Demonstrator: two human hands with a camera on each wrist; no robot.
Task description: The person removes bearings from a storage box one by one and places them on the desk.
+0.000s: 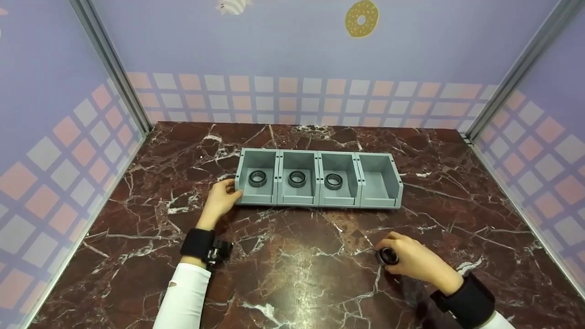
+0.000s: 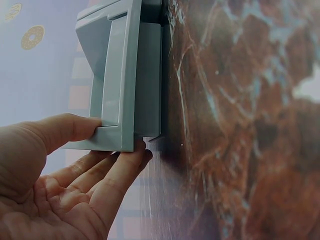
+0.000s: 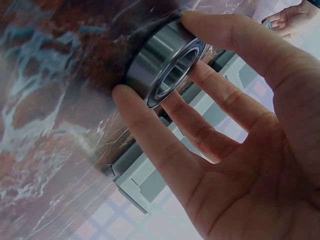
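A grey bin (image 1: pixel 339 201) with a row of open compartments stands on the marble table. Its left three compartments each hold a dark steel bearing (image 1: pixel 257 178), (image 1: pixel 297 178), (image 1: pixel 333 181); the rightmost compartment (image 1: pixel 378 182) is empty. My left hand (image 1: pixel 232 188) rests against the bin's left end. In the left wrist view the thumb and straight fingers of that hand (image 2: pixel 119 137) touch the bin's corner (image 2: pixel 120 75). My right hand (image 1: pixel 389 252) pinches another bearing (image 1: pixel 387 257) low over the table, in front of the bin's right end. Close up, the right hand (image 3: pixel 155 62) holds this bearing (image 3: pixel 150 47) by its outer ring between thumb and forefinger.
The marble table (image 1: pixel 292 274) is enclosed by pale patterned walls at the back and both sides. Metal corner posts (image 1: pixel 114 68), (image 1: pixel 512 77) rise at the back corners. Black wrist straps carry the cameras on both arms.
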